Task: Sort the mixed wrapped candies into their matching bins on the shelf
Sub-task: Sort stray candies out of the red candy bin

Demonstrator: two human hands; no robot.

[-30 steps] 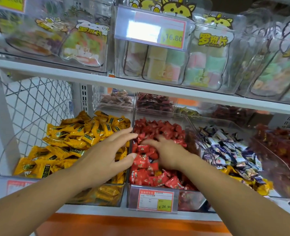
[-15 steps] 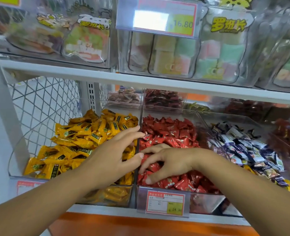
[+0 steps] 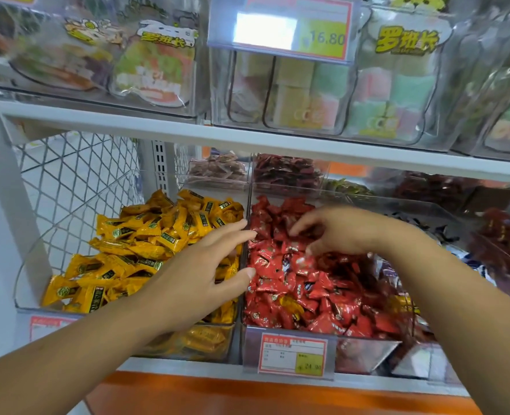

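Two hands: left hand (image 3: 199, 274) splayed, right hand (image 3: 348, 232) curled over red candies (image 3: 292, 283) (grip unclear).

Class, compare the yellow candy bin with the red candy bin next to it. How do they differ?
The yellow candy bin holds long yellow wrappers; the red candy bin holds smaller red ones. A stray yellow candy lies in the red candy bin; the yellow candy bin shows no red. Both are clear and share one shelf.
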